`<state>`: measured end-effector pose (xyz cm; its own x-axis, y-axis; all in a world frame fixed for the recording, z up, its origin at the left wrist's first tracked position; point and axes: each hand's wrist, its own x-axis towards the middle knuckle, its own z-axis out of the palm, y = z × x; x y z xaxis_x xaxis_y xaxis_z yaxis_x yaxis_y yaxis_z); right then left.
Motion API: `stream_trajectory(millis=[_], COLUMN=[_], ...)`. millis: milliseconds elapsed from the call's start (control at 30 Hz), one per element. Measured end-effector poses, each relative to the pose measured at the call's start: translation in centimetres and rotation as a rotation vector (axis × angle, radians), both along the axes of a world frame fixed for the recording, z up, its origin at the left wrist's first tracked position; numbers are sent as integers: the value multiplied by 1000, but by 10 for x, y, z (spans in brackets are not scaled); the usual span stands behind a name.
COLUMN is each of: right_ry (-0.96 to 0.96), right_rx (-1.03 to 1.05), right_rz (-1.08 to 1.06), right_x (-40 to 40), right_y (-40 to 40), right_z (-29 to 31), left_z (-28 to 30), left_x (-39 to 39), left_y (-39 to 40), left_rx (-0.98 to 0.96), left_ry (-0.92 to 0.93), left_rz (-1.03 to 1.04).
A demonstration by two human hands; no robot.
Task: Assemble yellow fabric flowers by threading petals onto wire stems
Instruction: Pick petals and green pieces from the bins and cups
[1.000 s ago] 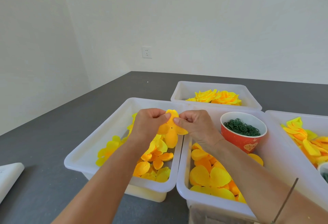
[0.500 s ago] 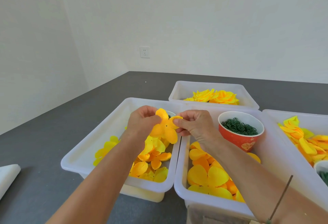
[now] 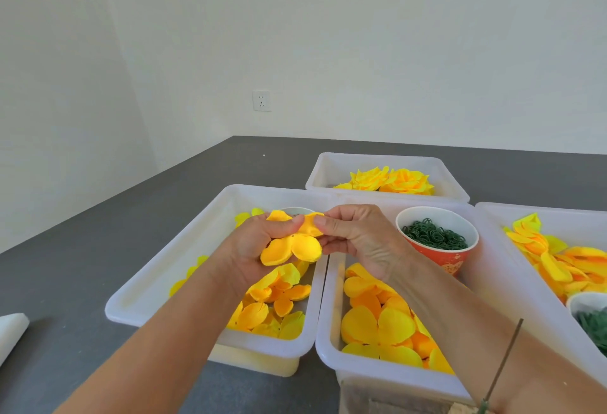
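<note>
I see both hands raised above the inner rims of the two front bins, sharing one petal piece [image 3: 290,244]; the left hand [image 3: 259,249] cups it from below, thumb pressing its top edge, while the right hand [image 3: 358,236] pinches its right side between thumb and curled fingers [image 3: 331,244]; the left bin [image 3: 157,282] sits toward the worktop's [image 3: 65,298] left edge and holds loose yellow petals [image 3: 276,298]; the right bin [image 3: 328,341], touching it, holds larger petals [image 3: 377,325] and a red cup [image 3: 440,249] of green rings [image 3: 433,236]; a back bin [image 3: 328,167] with finished flowers [image 3: 387,180] stands nearer the worktop's far edge; a thin wire stem [image 3: 502,367] leans by my right forearm at the near edge.
</note>
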<state>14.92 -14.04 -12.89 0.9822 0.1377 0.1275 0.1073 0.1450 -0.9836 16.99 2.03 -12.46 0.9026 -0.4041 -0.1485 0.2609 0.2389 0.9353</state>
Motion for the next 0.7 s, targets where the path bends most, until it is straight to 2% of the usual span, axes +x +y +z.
stream_trajectory(millis=[67, 233, 433, 500, 600, 700], right_ry=[-10, -34, -114, -120, -92, -70], right_rx=[35, -21, -161, -145, -76, -70], right_rz=[-15, -125, -132, -87, 25, -8], right_x=[0, 1, -1, -1, -3, -2], right_y=[1, 2, -3, -5, -8, -3], right_z=[0, -1, -5, -4, -2, -5], left_z=[-2, -6, -6, -6, -2, -3], left_x=[2, 3, -5, -6, -4, -2], left_y=[-1, -8, -12, -12, -4, -4], left_rx=[-23, 116, 335, 313, 135, 100], left_ry=[-29, -250, -467, -390, -124, -70], left_rz=[16, 276, 321, 299, 117, 89])
